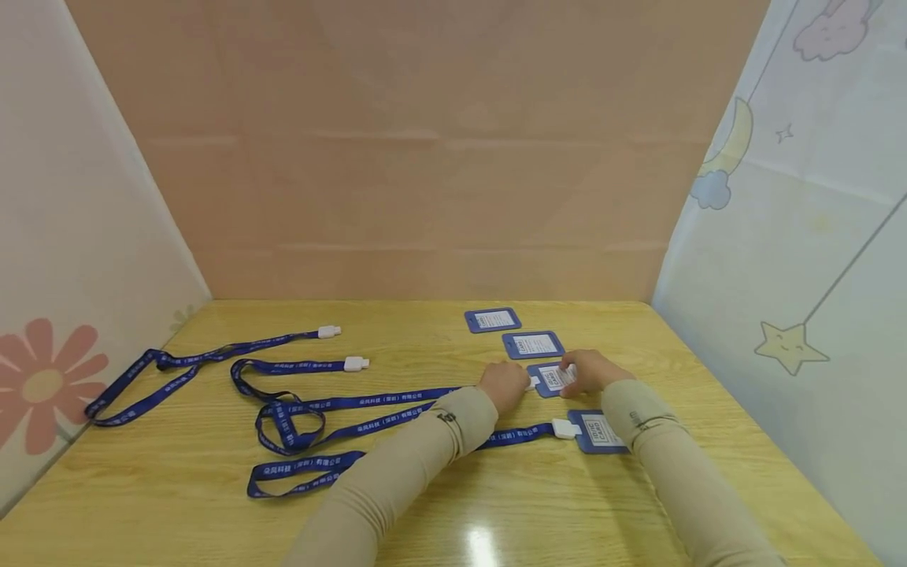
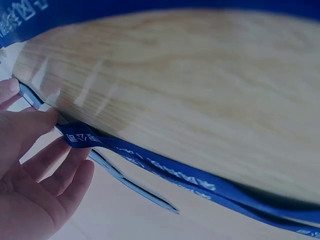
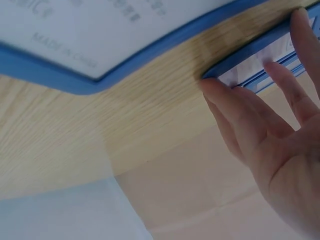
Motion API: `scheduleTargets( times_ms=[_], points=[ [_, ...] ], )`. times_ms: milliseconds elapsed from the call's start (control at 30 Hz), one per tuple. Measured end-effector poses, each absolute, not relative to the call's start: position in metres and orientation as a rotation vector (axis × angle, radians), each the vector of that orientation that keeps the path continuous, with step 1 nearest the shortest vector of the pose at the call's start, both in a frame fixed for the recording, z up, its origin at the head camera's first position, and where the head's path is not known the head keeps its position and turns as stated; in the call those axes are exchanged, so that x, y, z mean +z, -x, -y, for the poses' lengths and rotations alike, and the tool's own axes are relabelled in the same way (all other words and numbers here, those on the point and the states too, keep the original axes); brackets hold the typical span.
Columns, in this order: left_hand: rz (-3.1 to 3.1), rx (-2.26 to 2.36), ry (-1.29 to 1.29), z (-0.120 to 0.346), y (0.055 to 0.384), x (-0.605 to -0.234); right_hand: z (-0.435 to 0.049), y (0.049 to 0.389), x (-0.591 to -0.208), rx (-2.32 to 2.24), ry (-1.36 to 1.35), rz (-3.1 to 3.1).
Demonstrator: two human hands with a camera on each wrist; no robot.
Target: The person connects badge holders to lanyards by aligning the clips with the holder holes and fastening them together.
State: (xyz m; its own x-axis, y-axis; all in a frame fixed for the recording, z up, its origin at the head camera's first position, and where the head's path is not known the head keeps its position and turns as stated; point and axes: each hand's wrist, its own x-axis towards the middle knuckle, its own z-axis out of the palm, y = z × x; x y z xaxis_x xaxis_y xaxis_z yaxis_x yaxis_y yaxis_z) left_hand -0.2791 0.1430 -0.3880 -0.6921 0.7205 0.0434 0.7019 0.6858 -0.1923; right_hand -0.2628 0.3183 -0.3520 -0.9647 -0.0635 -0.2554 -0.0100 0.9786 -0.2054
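My left hand (image 1: 505, 386) pinches a blue lanyard (image 1: 397, 399) close to its white clip (image 1: 533, 383). In the left wrist view, the thumb and fingers close round the lettered strap (image 2: 80, 136). The clip meets the slotted end of a blue badge holder (image 1: 547, 381) with a white printed card. My right hand (image 1: 591, 370) grips this holder by its edges, partly hiding it. In the right wrist view, the thumb and fingers span the holder's frame (image 3: 245, 51). Nearer me, another badge holder (image 1: 598, 433) lies joined to a lanyard's white clip (image 1: 565, 428); the right sleeve covers its end.
Two more badge holders, one (image 1: 533, 345) behind the held one and one (image 1: 493, 320) farther back, lie flat on the wooden table (image 1: 425, 339). At left lie two lanyards (image 1: 131, 413) (image 1: 298, 367) with white clips pointing right. Papered walls (image 1: 439, 197) stand around the table.
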Motion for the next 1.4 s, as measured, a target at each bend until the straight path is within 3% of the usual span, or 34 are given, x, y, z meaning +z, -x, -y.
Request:
scheduleTargets(
  times_ms=[400,700,1067,1400],
  points=[
    [2.980,-0.019,1.123,-0.090,0.293,-0.381,-0.315,0.273,-0.357,-0.244,0.121,-2.873],
    [3.012,-0.223,0.951,-0.001,0.324,-0.359,-0.327,0.270,-0.358,-0.237,0.171,-2.879],
    [3.163,-0.411,0.742,0.101,0.348,-0.378,-0.333,0.265,-0.351,-0.236,0.260,-2.890],
    [3.173,-0.460,0.725,0.114,0.354,-0.383,-0.331,0.279,-0.336,-0.161,0.320,-2.932]
  ],
)
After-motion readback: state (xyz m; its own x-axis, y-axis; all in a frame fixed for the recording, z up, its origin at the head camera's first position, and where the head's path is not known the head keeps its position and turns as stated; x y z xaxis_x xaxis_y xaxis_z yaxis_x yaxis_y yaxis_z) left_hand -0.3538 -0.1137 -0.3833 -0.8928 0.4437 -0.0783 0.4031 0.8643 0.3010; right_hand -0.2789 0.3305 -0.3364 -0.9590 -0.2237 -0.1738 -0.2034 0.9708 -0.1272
